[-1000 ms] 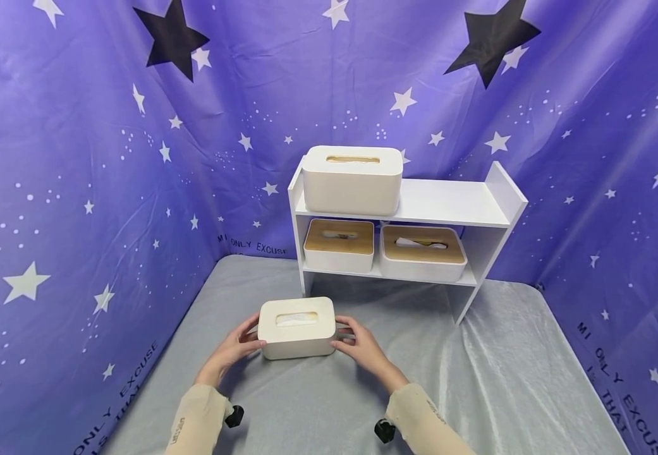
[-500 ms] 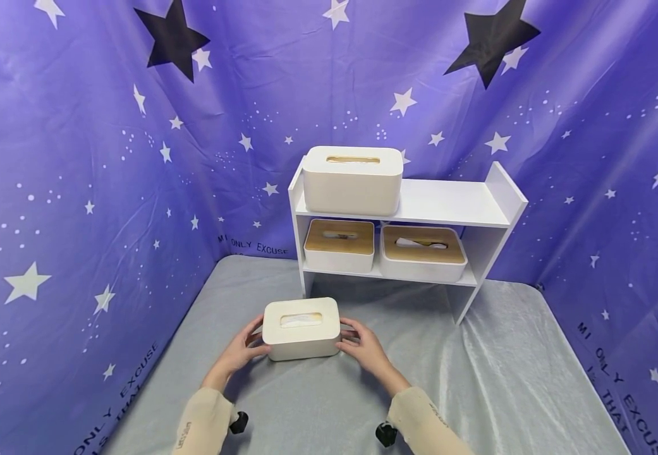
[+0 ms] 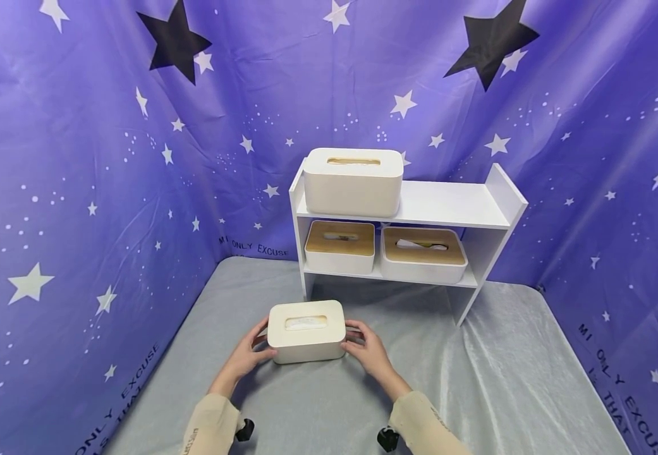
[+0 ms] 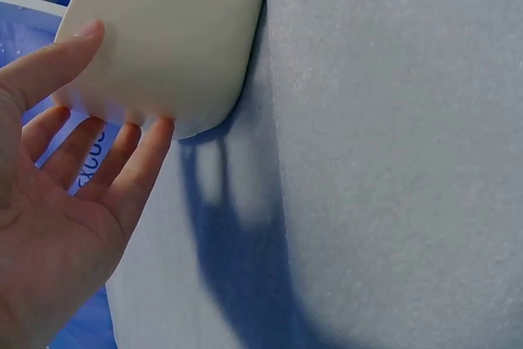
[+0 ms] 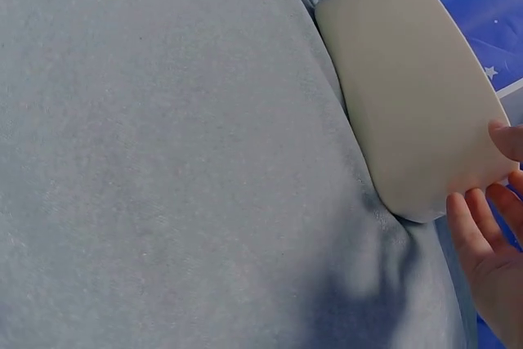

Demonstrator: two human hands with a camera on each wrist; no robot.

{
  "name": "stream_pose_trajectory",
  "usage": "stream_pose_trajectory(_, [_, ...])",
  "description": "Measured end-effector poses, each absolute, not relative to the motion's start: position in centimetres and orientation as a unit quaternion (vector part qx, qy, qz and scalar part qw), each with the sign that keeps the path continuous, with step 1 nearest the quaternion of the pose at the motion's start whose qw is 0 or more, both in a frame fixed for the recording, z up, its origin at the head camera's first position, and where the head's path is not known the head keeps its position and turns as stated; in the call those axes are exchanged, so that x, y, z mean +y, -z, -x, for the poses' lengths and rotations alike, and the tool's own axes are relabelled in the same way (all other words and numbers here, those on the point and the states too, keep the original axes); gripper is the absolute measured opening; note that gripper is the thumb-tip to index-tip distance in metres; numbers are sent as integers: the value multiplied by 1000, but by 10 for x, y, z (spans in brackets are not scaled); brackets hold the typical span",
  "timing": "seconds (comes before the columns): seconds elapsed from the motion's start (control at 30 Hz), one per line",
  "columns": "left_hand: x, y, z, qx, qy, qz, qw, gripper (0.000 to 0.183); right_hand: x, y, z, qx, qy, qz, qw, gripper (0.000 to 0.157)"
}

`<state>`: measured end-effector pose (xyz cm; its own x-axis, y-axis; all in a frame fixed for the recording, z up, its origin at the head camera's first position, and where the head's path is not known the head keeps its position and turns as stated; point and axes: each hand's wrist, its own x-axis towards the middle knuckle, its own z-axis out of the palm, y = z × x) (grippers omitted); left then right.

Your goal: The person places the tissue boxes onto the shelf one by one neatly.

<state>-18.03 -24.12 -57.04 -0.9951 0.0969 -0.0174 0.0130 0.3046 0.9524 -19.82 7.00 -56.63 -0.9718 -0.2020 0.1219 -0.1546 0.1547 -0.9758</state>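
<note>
A cream tissue box (image 3: 306,347) with a slot in its lid, pale tissue showing through, rests on the grey cloth in front of the shelf. My left hand (image 3: 243,355) holds its left end, thumb at the front corner and fingertips against the side. At the right end, my right hand (image 3: 370,354) holds it the same way. In the left wrist view the thumb and fingertips touch the box wall (image 4: 172,46). The right wrist view has the front of the box (image 5: 409,96) with fingers at both ends.
Behind stands a white two-tier shelf (image 3: 448,203). A large white tissue box (image 3: 353,193) sits on its top left. Below are two wood-lidded tissue boxes, a left one (image 3: 339,262) and a right one (image 3: 424,270). Purple star-print curtains (image 3: 101,189) enclose the grey cloth-covered table (image 3: 505,379).
The cream tissue box has slid slightly right, with both hands staying on its ends. My left hand and sleeve moved right along with it. The shelf and its boxes stay put.
</note>
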Motion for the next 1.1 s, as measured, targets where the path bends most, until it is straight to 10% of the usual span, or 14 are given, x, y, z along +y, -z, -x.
stream_pose_trajectory(1.1, [-213,568,181,820,-570,-28,35,89,92,573,195,762,640,93,-25,44])
